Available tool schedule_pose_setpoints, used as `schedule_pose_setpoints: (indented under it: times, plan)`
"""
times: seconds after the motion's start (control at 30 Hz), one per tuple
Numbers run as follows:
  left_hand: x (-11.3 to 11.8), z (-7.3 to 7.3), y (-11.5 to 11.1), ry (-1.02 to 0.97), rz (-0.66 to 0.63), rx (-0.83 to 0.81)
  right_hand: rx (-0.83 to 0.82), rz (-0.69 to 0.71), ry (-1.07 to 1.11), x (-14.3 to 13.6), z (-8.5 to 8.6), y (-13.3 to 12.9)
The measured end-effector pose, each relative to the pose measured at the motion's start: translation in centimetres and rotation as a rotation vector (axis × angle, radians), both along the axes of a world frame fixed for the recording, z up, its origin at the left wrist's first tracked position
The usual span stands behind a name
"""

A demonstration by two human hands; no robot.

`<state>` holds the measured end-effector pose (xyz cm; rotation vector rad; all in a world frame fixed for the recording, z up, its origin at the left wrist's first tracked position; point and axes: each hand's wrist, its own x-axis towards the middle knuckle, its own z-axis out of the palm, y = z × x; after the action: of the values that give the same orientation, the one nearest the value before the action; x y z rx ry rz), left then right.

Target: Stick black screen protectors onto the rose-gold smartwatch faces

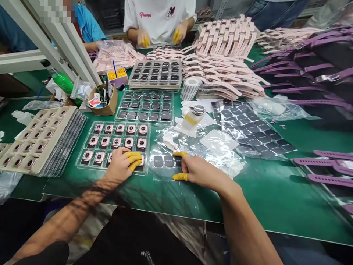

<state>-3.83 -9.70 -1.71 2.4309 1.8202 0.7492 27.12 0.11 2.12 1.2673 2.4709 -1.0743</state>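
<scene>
My left hand, with yellow finger cots, reaches over the near right corner of a clear plastic tray. Its bent fingers close on a pink watch case in the corner pocket, partly covering it. More pink watch cases lie back side up in rows. Just right of the tray, my right hand rests on a clear sheet of black square stickers. Its thumb and forefinger, also in yellow cots, are spread apart on the sheet, with a sticker partly hidden between them.
Behind are trays of black squares, a cardboard box of tools, a metal-topped bottle and a label roll. Stacked trays stand left. Pink straps and purple straps fill the right. A co-worker sits opposite.
</scene>
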Motion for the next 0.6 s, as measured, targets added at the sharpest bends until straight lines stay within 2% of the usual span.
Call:
schedule_pose_setpoints:
  times: [0.03,0.1,0.2,0.3,0.37,0.43,0.5,0.6]
  plan:
    - [-0.5,0.3,0.0,0.014,0.005,0.007,0.001,-0.013,0.033,0.4,0.0,-0.1]
    - [-1.4,1.2,0.5,0.063,-0.067,-0.031,0.007,-0.047,0.115,1.2,0.4,0.0]
    - [-2.1,3.5,1.8,0.244,-0.265,-0.157,0.088,-0.14,0.291,1.6,1.4,1.5]
    - [-2.2,5.5,3.2,0.443,-0.467,-0.204,0.206,-0.264,0.449,0.1,1.6,3.7]
    - [-2.3,6.2,3.7,0.501,-0.583,-0.159,0.181,-0.332,0.582,-1.6,0.6,4.8]
    - [-2.4,6.3,3.7,0.515,-0.635,-0.083,0.146,-0.395,0.725,-3.3,-1.1,5.2]
    - [-2.8,5.8,3.5,0.516,-0.649,-0.053,0.175,-0.423,0.805,-4.5,-2.8,5.1]
    - [-3.4,4.9,3.3,0.431,-0.599,-0.124,0.241,-0.403,0.847,-5.2,-4.4,4.2]
